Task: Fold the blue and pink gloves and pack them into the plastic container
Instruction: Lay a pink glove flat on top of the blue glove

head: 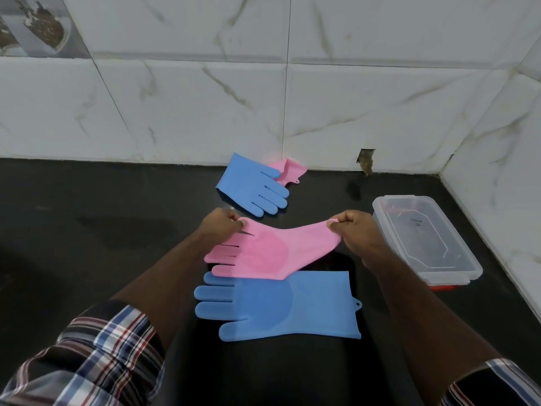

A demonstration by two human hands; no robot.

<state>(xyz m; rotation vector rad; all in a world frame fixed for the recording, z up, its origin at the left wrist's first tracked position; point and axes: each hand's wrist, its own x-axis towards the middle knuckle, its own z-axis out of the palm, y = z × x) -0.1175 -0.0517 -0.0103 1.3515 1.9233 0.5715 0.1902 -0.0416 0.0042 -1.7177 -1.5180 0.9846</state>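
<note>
Plaid sleeves (96, 353) frame the bottom of the view, and just beyond them a blue glove (281, 306) lies flat on the dark desk (87, 230), fingers pointing left, cuff to the right. Over its upper edge hangs a pink glove (272, 253), held taut between both hands: the left hand (219, 227) pinches it near the thumb side, the right hand (354, 232) pinches the cuff corner. To fold it cleanly, I would lay it flat first, line up cuff and fingertips, then bring one end over the other, pressing out the crease so the rubbery material does not spring back. Farther back, a second blue glove (251, 186) lies on what looks like another pink one (289, 169), partly hidden. At the right stands the plastic container (424, 238), its lid apparently still on, so it needs opening before packing.
</note>
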